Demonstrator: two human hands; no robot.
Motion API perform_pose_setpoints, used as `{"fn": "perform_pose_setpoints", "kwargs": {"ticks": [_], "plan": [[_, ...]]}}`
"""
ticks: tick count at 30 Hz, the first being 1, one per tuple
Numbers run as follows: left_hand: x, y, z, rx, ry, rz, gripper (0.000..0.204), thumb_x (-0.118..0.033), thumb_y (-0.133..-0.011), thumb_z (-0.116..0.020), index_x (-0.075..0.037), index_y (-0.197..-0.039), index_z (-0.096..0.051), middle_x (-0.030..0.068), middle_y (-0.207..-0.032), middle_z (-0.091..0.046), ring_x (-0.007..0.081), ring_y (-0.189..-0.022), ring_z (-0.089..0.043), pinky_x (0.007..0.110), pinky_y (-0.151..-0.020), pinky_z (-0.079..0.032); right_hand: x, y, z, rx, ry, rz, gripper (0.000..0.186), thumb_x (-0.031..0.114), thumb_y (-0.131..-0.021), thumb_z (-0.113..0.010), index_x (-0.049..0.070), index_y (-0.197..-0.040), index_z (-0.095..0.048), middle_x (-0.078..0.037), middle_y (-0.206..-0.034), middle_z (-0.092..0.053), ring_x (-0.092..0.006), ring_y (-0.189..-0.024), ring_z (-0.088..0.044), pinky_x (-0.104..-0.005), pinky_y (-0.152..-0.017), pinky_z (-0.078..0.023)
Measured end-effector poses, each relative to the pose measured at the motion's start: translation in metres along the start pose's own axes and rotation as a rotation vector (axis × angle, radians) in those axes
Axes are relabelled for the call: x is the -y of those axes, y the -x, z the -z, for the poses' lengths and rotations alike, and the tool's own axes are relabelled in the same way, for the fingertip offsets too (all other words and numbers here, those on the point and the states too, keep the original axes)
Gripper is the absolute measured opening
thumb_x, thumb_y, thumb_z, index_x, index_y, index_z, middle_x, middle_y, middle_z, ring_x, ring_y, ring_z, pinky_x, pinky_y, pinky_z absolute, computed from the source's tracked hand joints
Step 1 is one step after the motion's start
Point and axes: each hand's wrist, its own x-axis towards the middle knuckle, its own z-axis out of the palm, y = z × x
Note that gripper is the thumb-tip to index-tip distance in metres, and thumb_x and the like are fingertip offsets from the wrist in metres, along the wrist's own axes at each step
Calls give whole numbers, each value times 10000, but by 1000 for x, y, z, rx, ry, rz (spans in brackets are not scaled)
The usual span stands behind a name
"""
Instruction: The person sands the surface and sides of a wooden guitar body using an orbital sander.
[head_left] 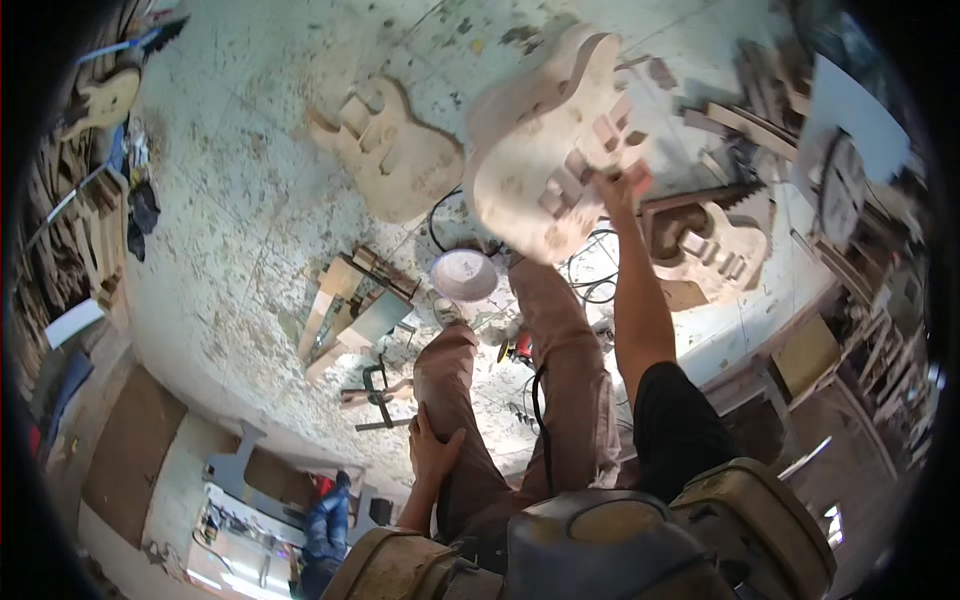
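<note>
Guitar body [515, 180] slants steeply, upper centre, leftward of our nearer right hand [612, 182], whose grip we can't tell; left hand [433, 452] loosely spread.

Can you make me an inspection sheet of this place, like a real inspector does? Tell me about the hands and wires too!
Surface: pale floor, marked with dark flecks and patches.
Main things: largest guitar-shaped body; a second body left of it; a third body to the lower right.
Clutter: round pale bowl, clamp, wood pieces.
Left hand: on the left leg.
Right hand: at the largest body's edge; grip too blurred to judge.
Cables: black cable near the second body.
Surroundings: wood pile along the left.
</note>
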Motion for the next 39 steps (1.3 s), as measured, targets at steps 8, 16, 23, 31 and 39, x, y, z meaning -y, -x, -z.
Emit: {"fn": "perform_pose_setpoints", "kwargs": {"ticks": [8,16,23,31,39], "plan": [[60,11,62,-20,244,-403,733,-412,-878,-768,36,-1415,-549,271,-1362,-610,346,-1254,-606,432,-1034,-494,123,283,-50,159,-817,-52,249,295,-909,-604,91,-1041,-655,-16,-980,-664,-146,-876,-625,-310,-759,-515],[54,-6,154,-43,226,-894,562,-260,-945,-728,49,-1383,-560,166,-1212,-690,259,-1122,-658,362,-967,-514,176,537,-111,404,-1419,303,364,349,-935,-601,43,-1132,-603,-58,-1045,-627,-184,-950,-594,-335,-830,-503],[57,16,168,122,157,-813,576,-325,-958,-678,-58,-1447,-533,59,-1104,-701,160,-934,-655,321,-735,-482,123,686,-132,442,-1672,623,471,396,-958,-598,2,-1212,-558,-94,-1101,-594,-217,-1014,-566,-358,-892,-491],[56,0,148,190,-371,-682,641,-362,-954,-665,-73,-1495,-478,103,-1196,-676,216,-931,-689,354,-713,-502,24,815,-136,347,-1838,917,597,450,-985,-595,-46,-1304,-506,-136,-1165,-557,-255,-1087,-534,-383,-963,-479],[39,9,108,224,-314,-665,648,-313,-918,-717,-33,-1461,-499,124,-1126,-682,211,-766,-671,312,-580,-481,-17,883,-107,160,-1916,1065,726,471,-1001,-579,-100,-1419,-418,-195,-1237,-558,-309,-1129,-585,-437,-980,-526]]}}
